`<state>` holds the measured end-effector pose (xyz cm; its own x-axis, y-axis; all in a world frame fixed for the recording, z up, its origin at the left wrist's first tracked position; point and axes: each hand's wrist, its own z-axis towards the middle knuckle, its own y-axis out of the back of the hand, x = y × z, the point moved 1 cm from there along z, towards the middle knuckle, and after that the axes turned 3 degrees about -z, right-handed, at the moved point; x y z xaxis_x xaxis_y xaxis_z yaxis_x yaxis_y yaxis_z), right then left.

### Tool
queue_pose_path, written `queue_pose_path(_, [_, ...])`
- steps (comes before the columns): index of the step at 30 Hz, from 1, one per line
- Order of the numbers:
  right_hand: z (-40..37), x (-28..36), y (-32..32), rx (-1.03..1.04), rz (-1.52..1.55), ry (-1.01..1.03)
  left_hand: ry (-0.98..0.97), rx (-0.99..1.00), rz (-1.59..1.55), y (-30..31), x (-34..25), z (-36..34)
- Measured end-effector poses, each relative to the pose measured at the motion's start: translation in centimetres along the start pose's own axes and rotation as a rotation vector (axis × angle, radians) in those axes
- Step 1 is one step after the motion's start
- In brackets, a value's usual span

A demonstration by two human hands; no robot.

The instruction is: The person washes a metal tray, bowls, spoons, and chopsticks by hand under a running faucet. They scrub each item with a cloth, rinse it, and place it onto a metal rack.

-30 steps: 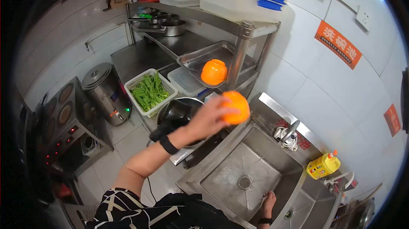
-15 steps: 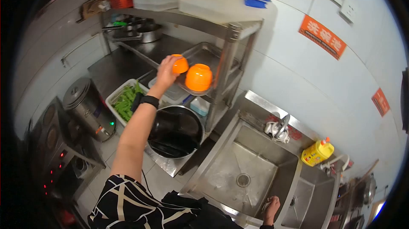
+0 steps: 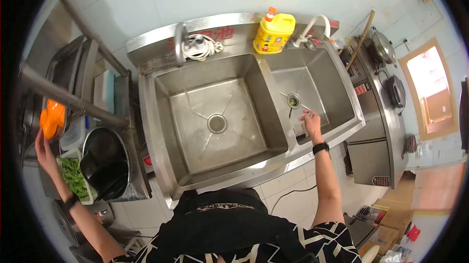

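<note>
At the far left, my left hand point(image 3: 45, 153) reaches to the rack with fingers stretched out, its fingertips at the near edge of the orange bowls point(image 3: 52, 118). These sit close together on the lower rack level, partly behind a metal rail. My right hand point(image 3: 311, 124) hangs over the front of the small sink basin point(image 3: 317, 84). Its fingers are pinched together, and whatever is in them is too small to make out. Dark bits lie in the drain point(image 3: 293, 100) beyond that hand.
The large basin point(image 3: 195, 121) lies between my hands. Yellow detergent jug point(image 3: 274, 34), tap point(image 3: 181, 43) and white hose point(image 3: 202, 47) line the back ledge. A pot of dark pans point(image 3: 104, 165) and a tub of greens point(image 3: 73, 179) stand left. A steel counter point(image 3: 371, 116) stands right.
The view has swung right, bringing the sinks to the middle. My left hand's fingers have straightened from around an orange bowl. My right hand has moved over the small basin.
</note>
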<state>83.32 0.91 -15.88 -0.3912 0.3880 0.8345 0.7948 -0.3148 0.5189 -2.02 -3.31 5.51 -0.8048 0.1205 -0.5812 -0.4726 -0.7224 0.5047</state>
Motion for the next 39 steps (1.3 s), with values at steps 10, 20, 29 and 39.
queue_pose_path(10, [15.3,-21.0,0.5,0.516,-1.312,0.575,0.810,0.353,-0.544,-21.2,-20.0,-22.5])
queue_pose_path(20, [13.9,-28.6,-6.0,0.627,-1.027,-0.318,1.130,0.656,-0.516,-31.8,-27.0,-26.5])
queue_pose_path(29, [12.1,-20.4,-6.4,0.460,-1.335,0.589,1.012,0.745,-0.474,-30.2,-25.9,-27.4])
queue_pose_path(39, [13.2,-2.3,0.6,-0.132,-0.590,-0.119,0.817,0.793,-0.652,-29.0,-22.5,-25.4])
